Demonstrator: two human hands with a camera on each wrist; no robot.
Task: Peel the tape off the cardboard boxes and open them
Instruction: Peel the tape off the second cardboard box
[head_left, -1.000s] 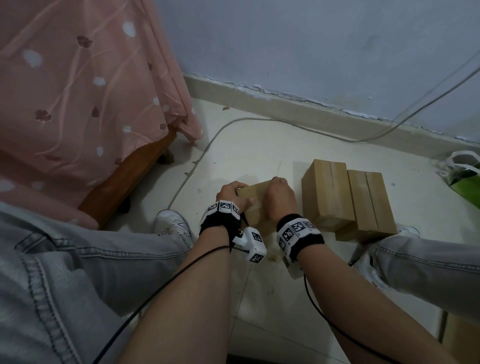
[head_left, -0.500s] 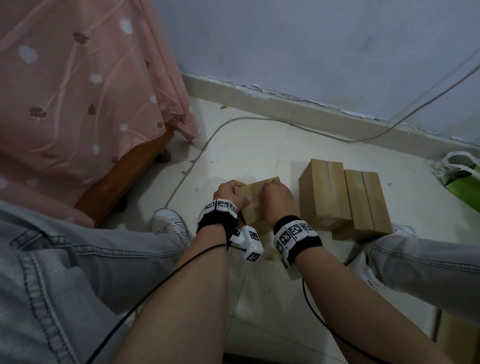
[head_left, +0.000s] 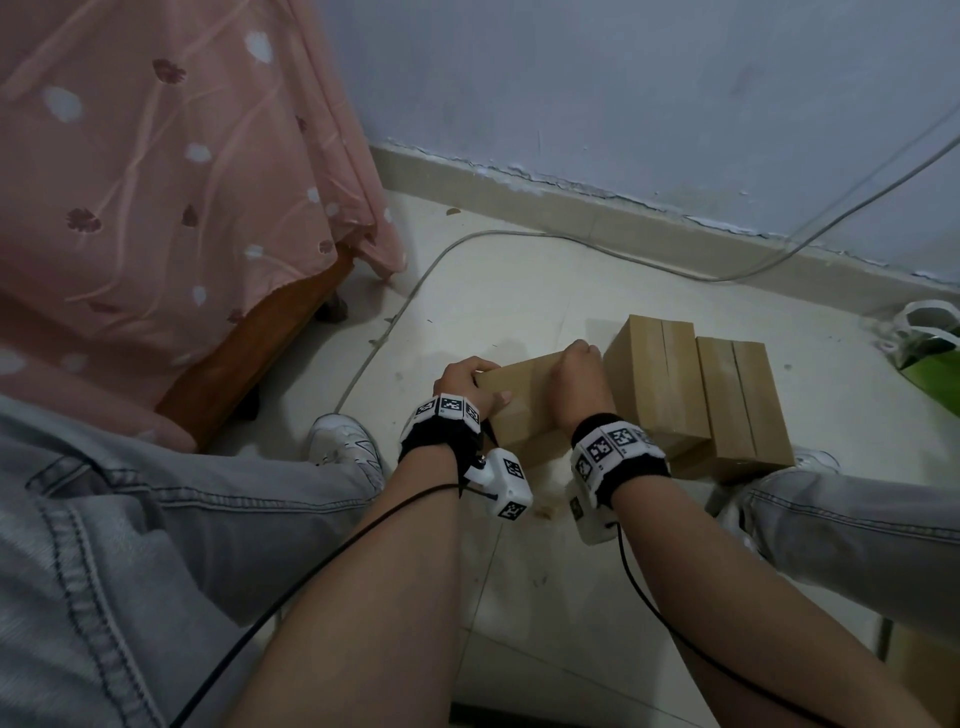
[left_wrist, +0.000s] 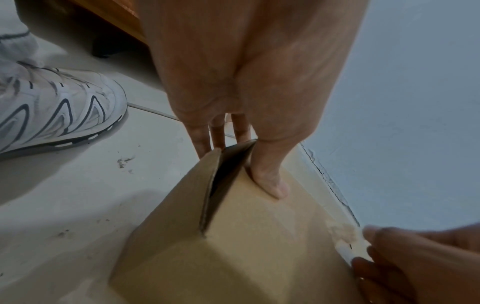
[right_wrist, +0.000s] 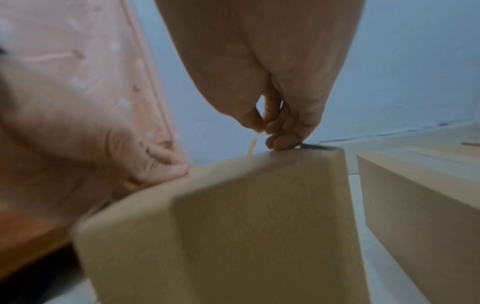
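A brown cardboard box (head_left: 519, 405) lies tilted on the floor between my knees. My left hand (head_left: 470, 382) grips its left end: in the left wrist view the thumb (left_wrist: 270, 181) lies on the top face, the other fingers go behind the end, and a flap seam (left_wrist: 215, 189) gapes beside it. My right hand (head_left: 576, 364) is at the box's far edge, where thumb and fingers (right_wrist: 265, 129) pinch a thin strip of tape (right_wrist: 253, 144) lifting off the box (right_wrist: 233, 226). The left wrist view shows this hand (left_wrist: 415, 267) on the pale tape strip (left_wrist: 345, 251).
Two more taped boxes (head_left: 660, 384) (head_left: 743, 405) lie side by side just right of my right hand. A bed with a pink sheet (head_left: 156, 208) stands at the left, with the wall and a cable (head_left: 519, 236) behind. My shoes (head_left: 343, 447) and knees flank the box. A green bag (head_left: 930, 358) sits far right.
Both hands have kept their hold on the same box. The box and the view have shifted only slightly.
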